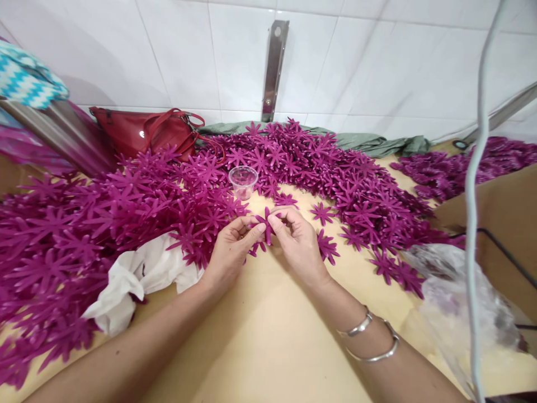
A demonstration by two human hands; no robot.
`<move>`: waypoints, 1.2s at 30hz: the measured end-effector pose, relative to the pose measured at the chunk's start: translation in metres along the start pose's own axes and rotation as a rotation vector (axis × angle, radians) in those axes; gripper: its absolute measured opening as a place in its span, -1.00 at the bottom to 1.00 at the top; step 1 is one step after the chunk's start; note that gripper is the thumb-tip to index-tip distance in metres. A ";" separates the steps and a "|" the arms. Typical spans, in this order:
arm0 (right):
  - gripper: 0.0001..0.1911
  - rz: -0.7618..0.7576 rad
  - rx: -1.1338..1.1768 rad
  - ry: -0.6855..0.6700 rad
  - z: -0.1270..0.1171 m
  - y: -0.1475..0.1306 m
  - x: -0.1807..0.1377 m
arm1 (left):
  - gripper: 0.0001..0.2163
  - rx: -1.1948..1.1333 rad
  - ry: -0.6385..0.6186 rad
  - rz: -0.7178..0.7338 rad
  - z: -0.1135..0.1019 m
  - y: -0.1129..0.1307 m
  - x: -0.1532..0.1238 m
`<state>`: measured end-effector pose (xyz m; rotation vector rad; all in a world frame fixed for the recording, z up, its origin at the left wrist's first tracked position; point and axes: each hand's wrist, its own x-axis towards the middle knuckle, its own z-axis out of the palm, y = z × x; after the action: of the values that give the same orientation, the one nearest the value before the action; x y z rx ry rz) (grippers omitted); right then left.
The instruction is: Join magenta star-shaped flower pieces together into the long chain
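Both hands meet over the tan table (260,336) and pinch one magenta star-shaped flower piece (265,223) between their fingertips. My left hand (232,249) holds its left side and my right hand (296,238) its right side; two silver bangles circle the right wrist. A thick heap of the same magenta flower pieces (126,207) curves around the hands from the left to the far right. Just beyond the hands, a small clear plastic cup (243,181) stands among the pieces.
A crumpled white bag (134,280) lies left of my left arm. A red handbag (146,131) sits against the tiled wall. A clear plastic bag (457,296) lies at right, with a grey cable (472,224) hanging in front of it.
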<state>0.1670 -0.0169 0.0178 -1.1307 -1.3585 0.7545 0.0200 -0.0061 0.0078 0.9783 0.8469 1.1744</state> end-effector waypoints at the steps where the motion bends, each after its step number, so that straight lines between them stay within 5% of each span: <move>1: -0.87 -0.057 -0.037 0.027 0.000 -0.001 0.000 | -0.71 -0.019 0.014 0.009 0.000 0.000 0.000; 4: -0.72 -0.194 -0.130 0.030 -0.001 -0.003 -0.001 | -0.71 -0.083 0.056 0.009 -0.003 0.001 0.002; 8: -0.89 -0.212 -0.151 -0.010 -0.002 -0.003 0.000 | -0.73 -0.080 0.007 -0.033 -0.008 0.000 0.005; 18: -0.86 0.034 0.085 -0.023 -0.008 0.007 0.007 | -0.77 -0.091 -0.059 -0.009 -0.010 -0.007 0.008; 26: -0.73 0.270 0.532 0.151 -0.009 0.018 0.013 | -0.71 -0.162 0.057 0.045 -0.006 -0.005 0.007; 32: -0.78 0.492 0.802 0.158 -0.015 0.020 0.019 | -0.64 -0.209 0.167 0.057 -0.004 -0.003 0.009; 36: -0.57 0.509 0.853 0.101 -0.015 0.015 0.020 | -0.63 -0.194 0.118 0.121 -0.005 -0.004 0.009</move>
<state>0.1869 0.0036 0.0134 -0.7861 -0.5262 1.4451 0.0184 0.0031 0.0022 0.8162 0.7588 1.4021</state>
